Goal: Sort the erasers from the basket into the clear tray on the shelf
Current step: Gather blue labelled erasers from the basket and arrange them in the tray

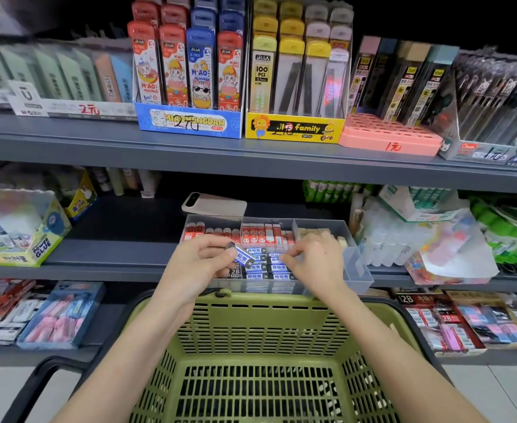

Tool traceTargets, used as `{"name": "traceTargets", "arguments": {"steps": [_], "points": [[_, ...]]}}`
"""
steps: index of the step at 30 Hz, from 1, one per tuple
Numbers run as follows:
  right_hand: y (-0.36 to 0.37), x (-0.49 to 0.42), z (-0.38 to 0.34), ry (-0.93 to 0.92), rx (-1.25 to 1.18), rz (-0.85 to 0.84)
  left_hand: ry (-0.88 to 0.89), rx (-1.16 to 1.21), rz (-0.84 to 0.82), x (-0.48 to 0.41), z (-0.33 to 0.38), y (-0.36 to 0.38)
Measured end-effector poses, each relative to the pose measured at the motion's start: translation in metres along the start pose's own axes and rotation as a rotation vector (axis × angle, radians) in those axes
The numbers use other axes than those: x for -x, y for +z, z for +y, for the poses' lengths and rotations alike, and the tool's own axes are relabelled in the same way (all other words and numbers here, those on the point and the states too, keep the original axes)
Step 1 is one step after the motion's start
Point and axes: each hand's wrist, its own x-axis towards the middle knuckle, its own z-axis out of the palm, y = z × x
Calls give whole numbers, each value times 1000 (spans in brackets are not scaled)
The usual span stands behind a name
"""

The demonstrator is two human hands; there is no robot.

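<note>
The grey shelf unit point(113, 254) fills the view in front of me, with 3 levels showing: 1 above my hands, 1 at hand height, 1 below my wrists. The 1 green basket point(266, 303) sits under my forearms, its far rim against the shelf edge just below the tray. Through its slotted floor I see small light bits, too unclear to name or count.

The 1 clear tray point(357, 264) stands on the middle level, directly under and beyond my fingers. Its back row has 3 sections: red erasers point(194, 232) beyond my left hand, red-and-white erasers point(258, 233) between my hands, pale beige ones point(315, 232) beyond my right. The front part holds blue-labelled erasers point(260, 267) lying flat in 2 columns; I count about 7 labels, and my hands cover the rest.

My left hand point(196, 264) is curled, thumb and fingers pinching 1 blue-and-white eraser point(243, 257), tilted, just above the front rows. My right hand point(315, 261) is also curled, fingertips down on the blue erasers; I cannot tell whether it grips 1 or only touches them.

1 flat white device point(214, 204) lies behind the tray, beyond both hands.
</note>
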Motion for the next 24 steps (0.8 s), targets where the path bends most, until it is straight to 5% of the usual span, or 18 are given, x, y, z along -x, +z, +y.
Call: {"name": "traceTargets", "arguments": {"steps": [5,7,10,14,18,24], "points": [[-9,5,-6,-151,146,81,0,-39,-2,-2,-2,5],[-23,12,-17,-82,-245,48,-3,-22,6,-3,-4,7],[-36,26,-34,85,-923,-269,-21,15,-17,-4,-6,17],[-38,30,-31,265,-1173,-193,112,-164,-44,-4,-11,33],[-38,6,-6,375,-918,-58,586,-983,6,-7,-29,36],[-13,-10,-2,287,-403,-122,613,-1334,-170,-14,-55,40]]}}
